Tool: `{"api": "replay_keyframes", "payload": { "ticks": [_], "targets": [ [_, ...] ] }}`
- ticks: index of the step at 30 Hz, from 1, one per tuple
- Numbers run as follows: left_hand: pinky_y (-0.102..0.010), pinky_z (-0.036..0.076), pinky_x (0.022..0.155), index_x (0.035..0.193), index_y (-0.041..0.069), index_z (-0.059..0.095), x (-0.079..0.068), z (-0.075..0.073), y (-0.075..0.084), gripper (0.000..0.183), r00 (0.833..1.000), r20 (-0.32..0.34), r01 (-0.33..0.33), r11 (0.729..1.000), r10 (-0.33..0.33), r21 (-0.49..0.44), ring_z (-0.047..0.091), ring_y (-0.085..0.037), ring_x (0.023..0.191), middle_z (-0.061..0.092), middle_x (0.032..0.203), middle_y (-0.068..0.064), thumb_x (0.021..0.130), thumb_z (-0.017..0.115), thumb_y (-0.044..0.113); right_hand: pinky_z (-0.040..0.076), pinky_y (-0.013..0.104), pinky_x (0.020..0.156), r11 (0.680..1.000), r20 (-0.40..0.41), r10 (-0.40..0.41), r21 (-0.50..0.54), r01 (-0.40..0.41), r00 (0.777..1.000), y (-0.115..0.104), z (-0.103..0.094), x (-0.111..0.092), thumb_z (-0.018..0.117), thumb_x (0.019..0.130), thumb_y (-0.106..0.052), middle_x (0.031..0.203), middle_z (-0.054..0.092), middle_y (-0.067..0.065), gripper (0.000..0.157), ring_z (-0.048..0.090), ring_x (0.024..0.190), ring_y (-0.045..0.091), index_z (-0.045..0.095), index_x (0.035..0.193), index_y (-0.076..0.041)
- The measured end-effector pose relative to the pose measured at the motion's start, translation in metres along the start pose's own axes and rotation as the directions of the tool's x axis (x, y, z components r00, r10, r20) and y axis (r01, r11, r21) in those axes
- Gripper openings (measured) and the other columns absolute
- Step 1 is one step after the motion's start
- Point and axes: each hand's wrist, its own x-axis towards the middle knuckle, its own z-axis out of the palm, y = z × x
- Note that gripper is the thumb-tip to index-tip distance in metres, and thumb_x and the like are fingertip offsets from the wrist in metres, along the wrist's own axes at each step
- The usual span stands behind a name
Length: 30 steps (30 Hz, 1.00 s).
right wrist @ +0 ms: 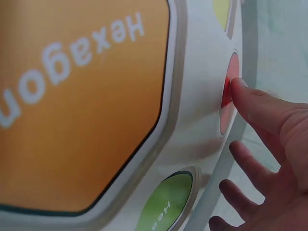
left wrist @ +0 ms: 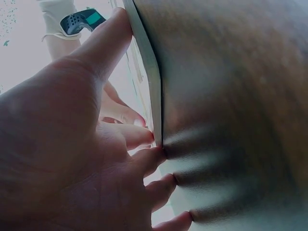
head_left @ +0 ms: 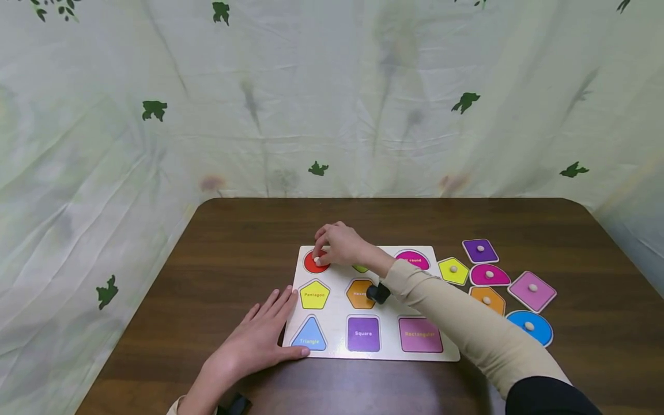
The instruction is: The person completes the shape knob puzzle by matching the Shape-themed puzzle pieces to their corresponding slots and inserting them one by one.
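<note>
A white shape puzzle board (head_left: 339,311) lies on the table, with printed, labelled recesses. At its far left corner my right hand (head_left: 342,245) pinches the small white knob of a red round piece (head_left: 311,264), which sits over the corner recess. In the right wrist view the thumb meets the red piece (right wrist: 233,67), and the other fingers spread past the board's edge. My left hand (head_left: 261,331) lies with fingers extended along the board's left side, the thumb on its near corner. The left wrist view shows these fingertips against the table beside the board's edge (left wrist: 153,86).
Right of the board lie several knobbed pieces: a purple one (head_left: 473,248), a yellow pentagon (head_left: 447,268), a magenta semicircle (head_left: 500,279), a pink one (head_left: 542,294), an orange one (head_left: 495,301) and a blue one (head_left: 542,331). My right forearm crosses the board. A patterned curtain (head_left: 353,115) hangs behind the table.
</note>
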Motion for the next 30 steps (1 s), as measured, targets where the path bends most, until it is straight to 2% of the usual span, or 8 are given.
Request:
{"api": "replay_keyframes", "payload": {
  "ticks": [6,11,21,30],
  "targets": [
    [-0.061,0.014,0.114,0.157,0.015,0.024,0.001,0.0,0.0,0.113,1.0,0.001,-0.006,1.0,0.006,-0.004,0.011,-0.031,0.149,0.017,0.163,-0.003,0.072,0.069,0.073,0.036,0.048,0.103,1.0,0.0,-0.004,-0.015,0.004,1.0,0.0,-0.002,-0.005,0.076,0.088,-0.024,0.137,0.055,0.004,0.014,0.039,0.129,0.028,0.078,0.101,-0.022],
    [-0.061,0.014,0.114,0.158,0.015,0.024,0.001,0.001,0.0,0.112,1.0,-0.01,-0.015,1.0,0.015,-0.01,0.011,-0.031,0.149,0.017,0.163,-0.003,0.072,0.07,0.072,0.034,0.05,0.105,1.0,-0.025,-0.013,0.013,0.014,1.0,0.004,-0.011,-0.013,0.075,0.088,-0.024,0.14,0.052,0.006,0.022,0.036,0.132,0.028,0.076,0.11,-0.02],
    [-0.062,0.014,0.114,0.158,0.015,0.024,0.001,0.001,0.0,0.113,1.0,-0.015,-0.005,1.0,0.005,-0.009,0.012,-0.032,0.149,0.018,0.163,-0.004,0.072,0.072,0.07,0.042,0.045,0.101,0.996,-0.121,-0.029,0.085,0.039,0.992,0.016,-0.043,-0.04,0.076,0.088,-0.024,0.143,0.049,0.007,0.027,0.034,0.133,0.027,0.074,0.113,-0.014],
    [-0.062,0.016,0.114,0.157,0.015,0.025,0.0,0.002,0.0,0.112,0.999,-0.033,-0.019,1.0,0.02,0.004,0.013,-0.032,0.149,0.019,0.163,-0.004,0.072,0.071,0.071,0.041,0.046,0.103,0.995,-0.167,-0.045,0.08,0.059,0.985,0.019,-0.066,-0.072,0.076,0.088,-0.024,0.143,0.049,0.005,0.023,0.034,0.134,0.027,0.074,0.11,-0.018]
  ]
}}
